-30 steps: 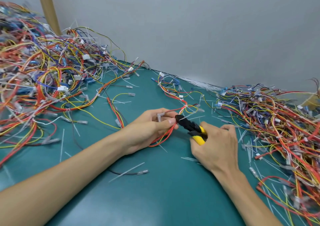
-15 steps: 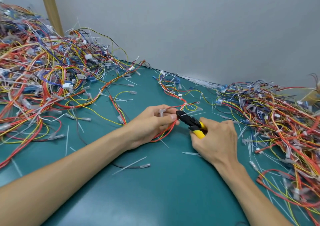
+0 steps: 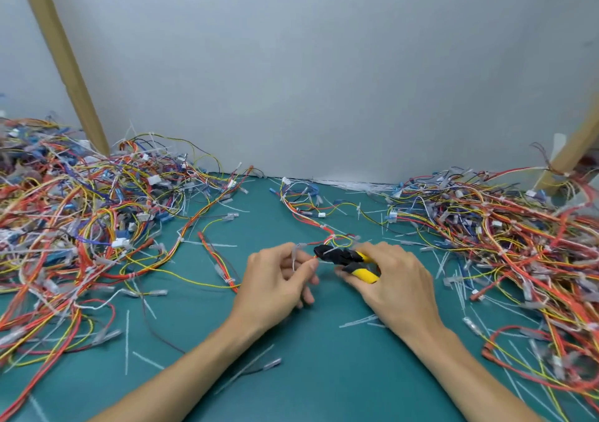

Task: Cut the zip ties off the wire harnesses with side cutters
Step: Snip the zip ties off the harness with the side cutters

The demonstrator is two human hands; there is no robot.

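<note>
Green matting covers the surface (image 3: 308, 373) in front of you, with a plain grey wall (image 3: 324, 81) behind it.

Your left hand (image 3: 278, 279) has its fingers (image 3: 304, 267) curled, pinching a thin red-and-yellow wire harness (image 3: 321, 227) at the tips. What looks like a pale zip tie (image 3: 294, 254) stands just beside that pinch, on its left side, with the tail running near-to-far.

Your right hand (image 3: 398, 285) is clenched round the yellow handles of the side cutters (image 3: 343, 258). The tool's long axis lies left to right, with the black nose pointing left at your left fingertips and all but touching the wire there. Blur hides whether the jaws are parted.

The tie lies a little left of the nose, so the right hand is the nearer one to bring the blades onto it. The tie crosses the cutters' axis roughly square, which should suit a snip. The risk I judge is nicking the wire held right alongside it.

Beyond the pinch, the harness trails away to the far side. Loose tangles of wire heap up at the left (image 3: 64, 227) and at the right (image 3: 518, 243). Clipped tie ends (image 3: 359, 321) lie scattered on the matting near your right wrist.
</note>
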